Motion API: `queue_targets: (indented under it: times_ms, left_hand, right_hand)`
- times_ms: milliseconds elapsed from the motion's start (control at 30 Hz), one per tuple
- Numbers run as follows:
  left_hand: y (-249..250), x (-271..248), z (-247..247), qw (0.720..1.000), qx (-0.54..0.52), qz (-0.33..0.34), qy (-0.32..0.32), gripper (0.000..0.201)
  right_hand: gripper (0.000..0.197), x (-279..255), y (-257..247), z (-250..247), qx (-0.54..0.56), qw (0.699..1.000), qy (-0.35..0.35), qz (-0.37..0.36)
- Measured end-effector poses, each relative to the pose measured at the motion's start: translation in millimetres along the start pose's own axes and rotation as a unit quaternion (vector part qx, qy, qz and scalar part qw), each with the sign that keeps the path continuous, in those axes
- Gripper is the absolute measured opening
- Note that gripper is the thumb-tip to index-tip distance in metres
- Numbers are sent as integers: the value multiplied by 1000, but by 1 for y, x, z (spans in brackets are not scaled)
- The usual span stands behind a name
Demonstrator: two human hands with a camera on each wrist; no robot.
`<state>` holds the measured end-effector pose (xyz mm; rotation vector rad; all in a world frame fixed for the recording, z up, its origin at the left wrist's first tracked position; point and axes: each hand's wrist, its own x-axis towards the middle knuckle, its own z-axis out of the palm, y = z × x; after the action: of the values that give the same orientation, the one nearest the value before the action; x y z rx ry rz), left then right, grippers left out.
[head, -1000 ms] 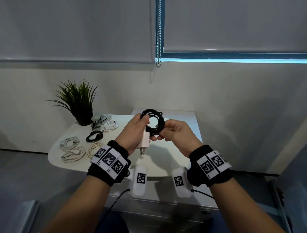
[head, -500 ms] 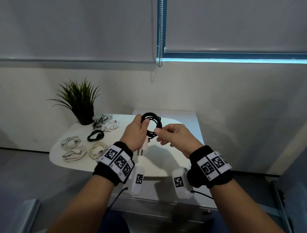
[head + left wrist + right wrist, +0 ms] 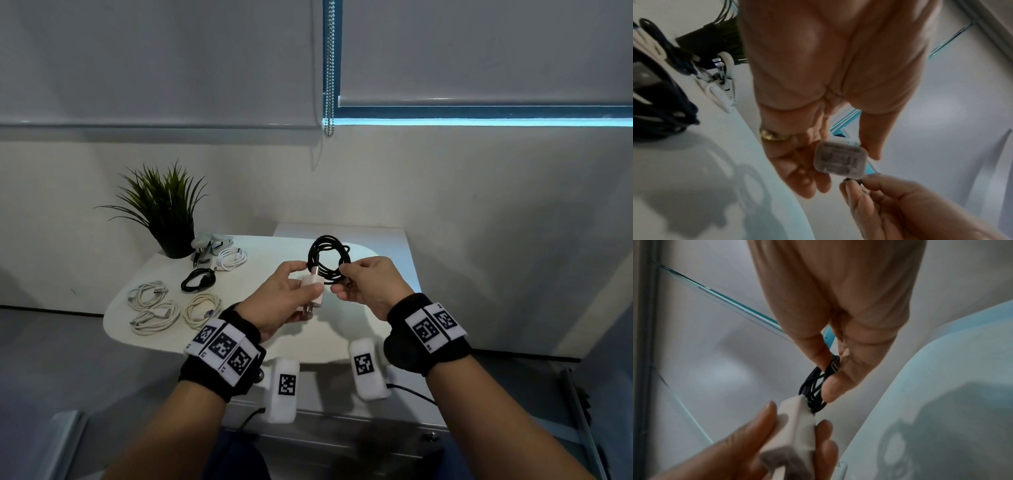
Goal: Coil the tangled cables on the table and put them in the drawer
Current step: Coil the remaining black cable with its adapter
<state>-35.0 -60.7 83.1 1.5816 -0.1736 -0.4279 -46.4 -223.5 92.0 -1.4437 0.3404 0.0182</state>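
Head view: the left hand [image 3: 287, 298] grips the white charger [image 3: 312, 287]; the black cable coil [image 3: 329, 258] stands upright just above, its near side pinched by the right hand [image 3: 368, 287].

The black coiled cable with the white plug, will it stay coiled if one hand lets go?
Probably not: the black cable looks limp, its loops uneven and untied. The white plug likely weighs its end down. The right hand pinches the loops together.
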Motion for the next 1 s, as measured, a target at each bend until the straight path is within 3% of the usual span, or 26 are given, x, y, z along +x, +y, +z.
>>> queue_targets:
  times_ms: [167,367,500,700,767,900,1000]
  left_hand:
    - [-14,8,-8,987,144,-15,74,44]
    - [-27,7,-14,916,382,-9,119,30]
    - [-30,3,-15,900,411,3,145,28]
    - [-32,-1,-15,901,410,9,139,24]
    - [-33,-1,-14,890,433,14,141,21]
    - [-33,-4,-11,866,477,27,146,26]
    - [-34,-8,-10,866,482,24,131,35]
  right_hand:
    - [9,14,14,9,-46,997,-10,66]
    - [11,31,31,25,-124,987,1,100]
    - [10,39,42,32,-151,983,8,104]
    - [28,51,48,36,-302,952,19,36]
    - [32,51,48,35,-325,945,23,16]
    - [24,46,46,35,-303,953,1,5]
    - [17,39,41,35,-295,955,-32,9]
